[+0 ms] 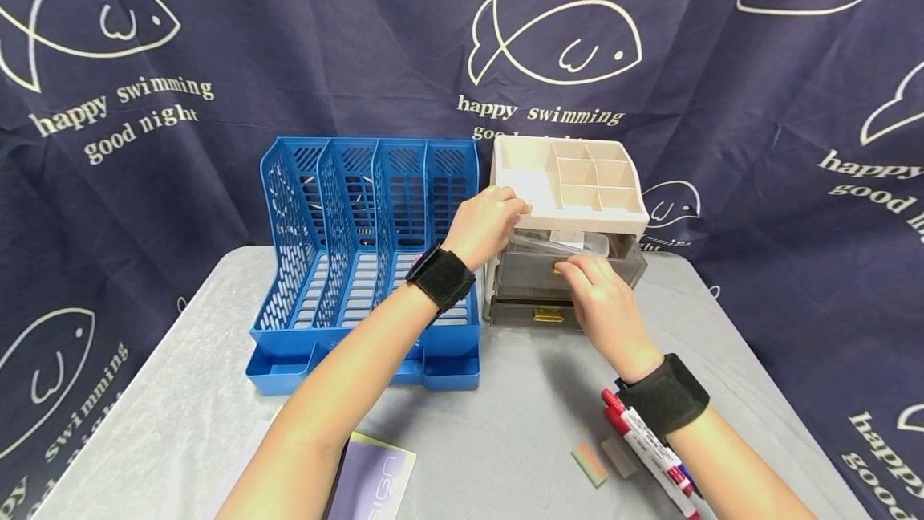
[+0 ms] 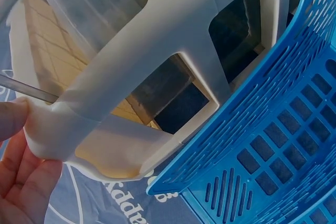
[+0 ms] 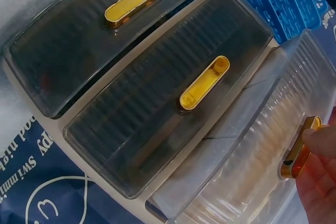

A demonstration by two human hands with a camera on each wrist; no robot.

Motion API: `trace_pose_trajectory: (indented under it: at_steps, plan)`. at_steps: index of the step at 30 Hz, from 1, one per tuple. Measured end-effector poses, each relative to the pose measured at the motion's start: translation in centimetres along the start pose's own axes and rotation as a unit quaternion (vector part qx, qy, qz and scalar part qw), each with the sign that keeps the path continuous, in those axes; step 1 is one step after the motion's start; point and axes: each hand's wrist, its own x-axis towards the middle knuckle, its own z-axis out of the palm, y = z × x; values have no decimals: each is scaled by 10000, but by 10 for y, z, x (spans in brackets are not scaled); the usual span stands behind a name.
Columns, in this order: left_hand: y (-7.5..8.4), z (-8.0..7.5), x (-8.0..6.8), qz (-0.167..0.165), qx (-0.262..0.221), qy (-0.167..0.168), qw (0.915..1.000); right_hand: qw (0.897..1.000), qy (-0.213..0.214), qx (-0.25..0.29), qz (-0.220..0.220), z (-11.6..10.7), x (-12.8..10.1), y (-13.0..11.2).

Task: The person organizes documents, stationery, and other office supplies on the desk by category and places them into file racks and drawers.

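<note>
Near the table's (image 1: 505, 424) back edge stands a drawer unit (image 1: 570, 183). The right hand (image 1: 602, 307) fingers pinch the top drawer's (image 1: 570, 251) gold handle (image 3: 298, 148); the left hand (image 1: 485, 223) fingers curl round the unit's top rim.

Even bright overhead light, soft shadows; head view bends at edges; wrist views close, slightly blurred.
</note>
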Motion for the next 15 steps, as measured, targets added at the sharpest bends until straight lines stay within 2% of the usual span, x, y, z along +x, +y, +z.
trace_pose_trajectory:
  at_steps: [15]
  plan:
    - [-1, 1, 0, -33, 26, 25, 10000, 9998, 79, -155, 111, 12, 11, 10]
